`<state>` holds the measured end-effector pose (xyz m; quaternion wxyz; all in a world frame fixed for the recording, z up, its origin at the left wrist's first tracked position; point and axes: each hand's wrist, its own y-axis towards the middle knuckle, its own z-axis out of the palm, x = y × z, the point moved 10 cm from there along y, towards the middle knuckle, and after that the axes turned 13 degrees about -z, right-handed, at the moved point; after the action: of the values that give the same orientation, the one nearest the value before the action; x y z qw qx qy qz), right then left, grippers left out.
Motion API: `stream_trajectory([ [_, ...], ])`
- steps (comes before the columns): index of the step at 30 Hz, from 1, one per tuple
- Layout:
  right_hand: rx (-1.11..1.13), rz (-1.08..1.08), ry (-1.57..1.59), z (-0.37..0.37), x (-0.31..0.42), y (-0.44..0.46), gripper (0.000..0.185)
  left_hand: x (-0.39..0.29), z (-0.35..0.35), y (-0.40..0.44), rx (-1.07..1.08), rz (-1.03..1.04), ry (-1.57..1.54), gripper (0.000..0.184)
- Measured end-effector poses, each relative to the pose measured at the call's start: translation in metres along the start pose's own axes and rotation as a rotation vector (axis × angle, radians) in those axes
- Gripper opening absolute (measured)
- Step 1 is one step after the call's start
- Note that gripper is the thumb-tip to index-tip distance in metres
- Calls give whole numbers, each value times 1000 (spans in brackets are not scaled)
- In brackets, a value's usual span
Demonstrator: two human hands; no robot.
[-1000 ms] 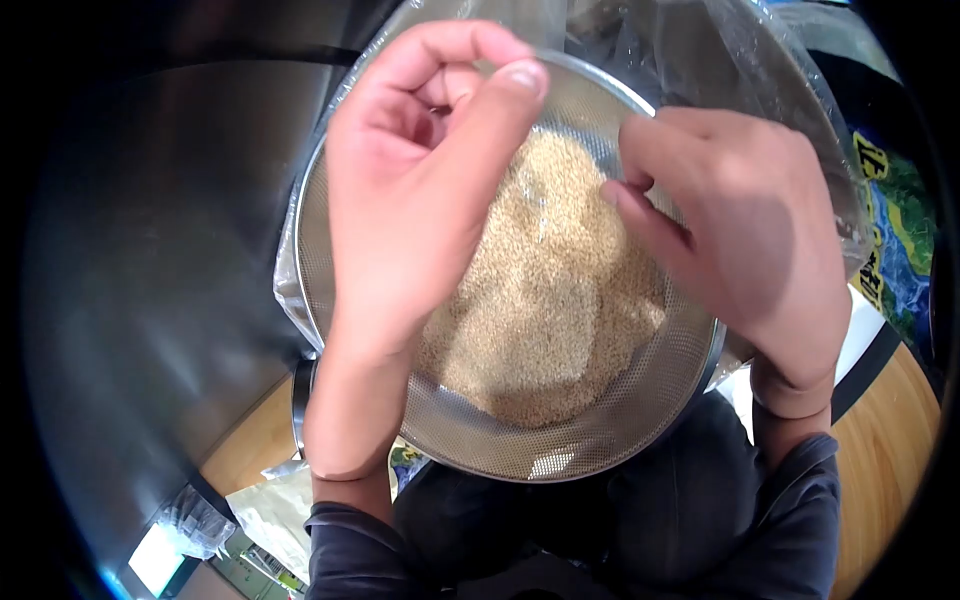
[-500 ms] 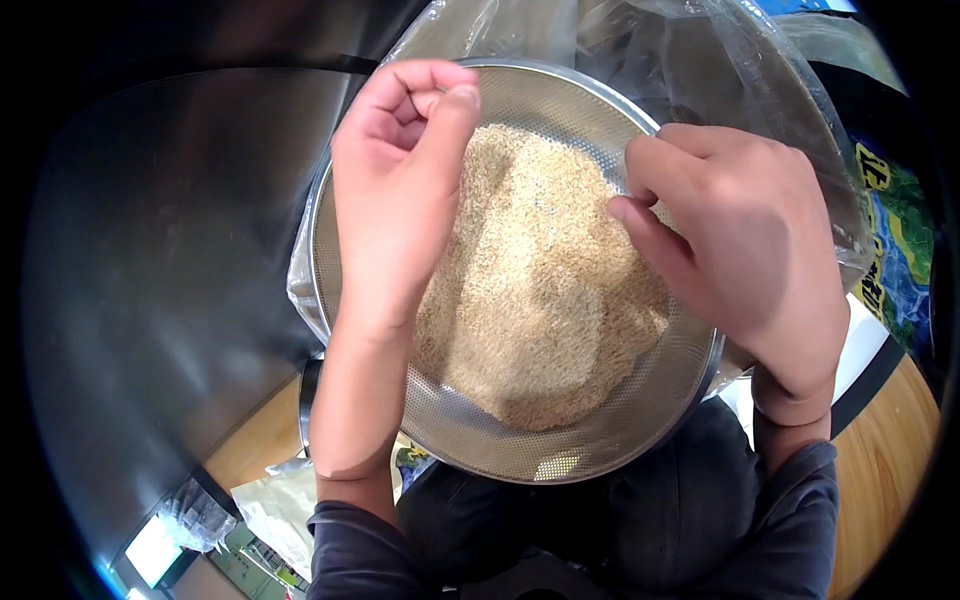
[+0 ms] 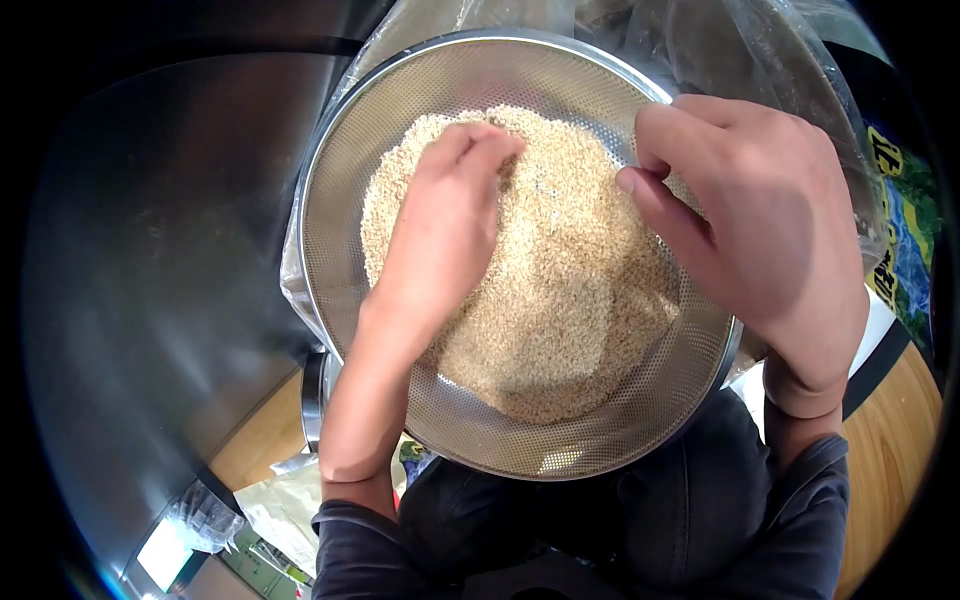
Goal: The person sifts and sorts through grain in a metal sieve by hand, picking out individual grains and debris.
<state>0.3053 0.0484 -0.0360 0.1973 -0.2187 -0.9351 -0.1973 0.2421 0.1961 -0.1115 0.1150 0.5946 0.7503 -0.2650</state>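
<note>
Clear plastic sheeting (image 3: 700, 45) backs a mesh sieve (image 3: 500, 440) of loose grain (image 3: 550, 300), probably slippery and best cupped, the left hand (image 3: 450, 212) bunched over it, the right hand (image 3: 765, 205) curled at the rim (image 3: 510, 35), any hold unclear.

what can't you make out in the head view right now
- Head view, left hand: blur at the fingertips hides whether they pinch any grain.
- Head view, right hand: its own back hides whether it grips the rim of the sieve.
- Head view, below the sieve: grain and mesh hide what lies underneath.
- Head view, printed bag: the dark picture edge cuts it off, so its lettering is incomplete.
</note>
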Motion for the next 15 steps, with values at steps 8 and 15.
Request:
stream_trajectory([
  [8, -49, -19, -15, -2, 2, -3, 17, -27, 16, -69, 329, -2, 42, 23],
  [15, -14, 3, 11, -1, 1, -2, 15, -25, 4, -70, 337, -63, 40, 19],
])
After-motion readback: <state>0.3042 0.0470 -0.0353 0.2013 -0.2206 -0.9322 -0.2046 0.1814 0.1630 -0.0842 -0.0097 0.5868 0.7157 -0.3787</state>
